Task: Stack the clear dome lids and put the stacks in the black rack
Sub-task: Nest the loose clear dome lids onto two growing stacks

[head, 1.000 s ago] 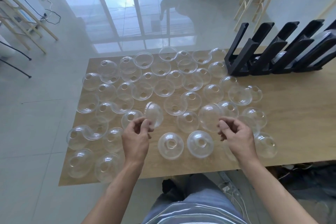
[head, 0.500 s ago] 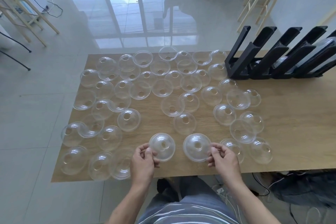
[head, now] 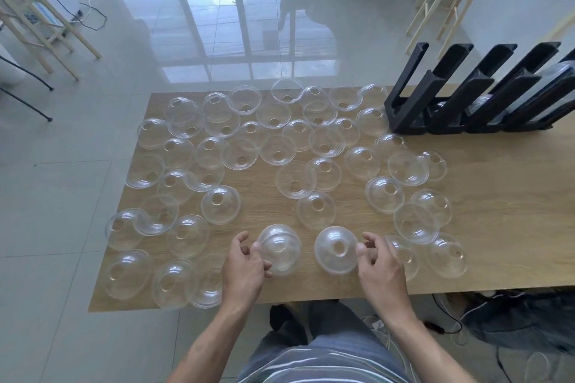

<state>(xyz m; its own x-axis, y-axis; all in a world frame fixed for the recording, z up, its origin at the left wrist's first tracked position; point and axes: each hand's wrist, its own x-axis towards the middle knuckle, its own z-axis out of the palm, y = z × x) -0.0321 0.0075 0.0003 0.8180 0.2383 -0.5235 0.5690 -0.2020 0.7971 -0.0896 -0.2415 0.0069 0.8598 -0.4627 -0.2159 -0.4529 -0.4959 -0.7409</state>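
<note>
Clear dome lids (head: 279,248), one at each of the hands (head: 244,269), near table edge (head: 497,284)

Bright daylight, window glare on glossy floor (head: 249,25), soft focus, wide-angle edge bending.

Your dome lids (head: 336,249) are clear glossy plastic, the tabletop (head: 497,227) matt grained wood, the rack (head: 466,102) matt black.

Left-hand lid (head: 280,249) now tilted sideways
</note>
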